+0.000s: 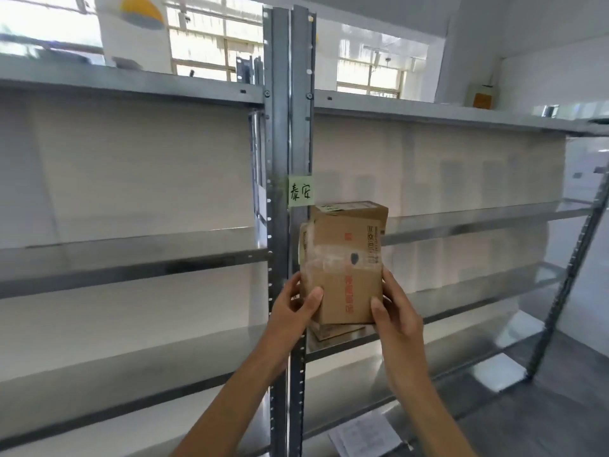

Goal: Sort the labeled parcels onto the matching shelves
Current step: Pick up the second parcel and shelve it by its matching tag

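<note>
Far left, the left rack (131, 255) runs across w/ grey metal shelves, pale wall behind. Up top a yellow dome shape (141, 11) shows against bright windows (204, 37).

Centre: two grey uprights (280, 143) stand side by side where the racks meet. A green note (300, 191) w/ handwritten characters is stuck on the right-hand one, just above the parcel's top left corner.

My left hand (296, 305) comes up in front of the uprights & grips the parcel (346, 258) at its lower left edge. Thumb lies flat on the front face; the other fingers go round the side, mostly out of sight.

Parcel = brown cardboard box, held upright, long side vertical. Clear tape across the middle, red print down the front, small label on top. I hold it off the shelf in front of the right rack (461, 222), just right of the uprights.

Under its bottom edge a second box (333, 331), flatter, lies on the shelf (468, 300); can't tell if the two touch.

My right hand (395, 308) grips the lower right edge the same way: thumb on the front, fingers curled behind. Low down by my right forearm, printed sheets (365, 433) lie on a lower shelf.

Further right the rack carries on, shelves shiny. Top right, a small orange-fronted box (482, 97) sits at top-shelf level by the white wall.
</note>
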A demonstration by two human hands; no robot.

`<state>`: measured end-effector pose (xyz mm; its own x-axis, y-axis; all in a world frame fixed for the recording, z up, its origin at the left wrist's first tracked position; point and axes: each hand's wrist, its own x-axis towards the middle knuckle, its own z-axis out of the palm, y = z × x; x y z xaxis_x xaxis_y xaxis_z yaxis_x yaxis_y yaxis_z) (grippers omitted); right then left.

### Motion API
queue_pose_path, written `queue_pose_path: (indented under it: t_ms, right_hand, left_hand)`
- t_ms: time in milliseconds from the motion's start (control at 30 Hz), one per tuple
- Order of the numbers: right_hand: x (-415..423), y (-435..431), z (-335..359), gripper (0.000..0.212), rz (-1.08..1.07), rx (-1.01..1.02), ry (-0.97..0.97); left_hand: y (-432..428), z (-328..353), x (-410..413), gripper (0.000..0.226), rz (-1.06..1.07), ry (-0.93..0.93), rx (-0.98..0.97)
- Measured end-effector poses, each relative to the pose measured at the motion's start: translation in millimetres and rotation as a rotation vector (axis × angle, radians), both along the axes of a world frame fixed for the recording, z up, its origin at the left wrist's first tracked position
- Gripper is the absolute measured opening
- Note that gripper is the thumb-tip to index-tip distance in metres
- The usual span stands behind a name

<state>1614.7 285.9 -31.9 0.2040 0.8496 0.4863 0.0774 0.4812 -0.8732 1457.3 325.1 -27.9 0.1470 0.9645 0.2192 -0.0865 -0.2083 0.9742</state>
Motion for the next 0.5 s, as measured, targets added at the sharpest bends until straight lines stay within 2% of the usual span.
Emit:
queue_pose_path:
  t_ms: [133, 300, 500]
  right_hand:
    - [-53.0, 5.6, 3.0, 0.044, 0.069, 0.02, -0.02]
    - [-125.4, 8.2, 0.1, 0.046, 0.123, 0.02, -0.014]
    - [-224.8, -0.7, 0.4, 0.046, 0.256, 0.023, 0.016]
  left_hand:
    - [-4.8, 1.5, -58.1, 0.083, 0.082, 0.023, 0.056]
    - [-11.1, -6.5, -134.2, 0.061, 0.173, 0.043, 0.075]
    - [-32.1, -10.3, -235.0, 0.06, 0.233, 0.036, 0.054]
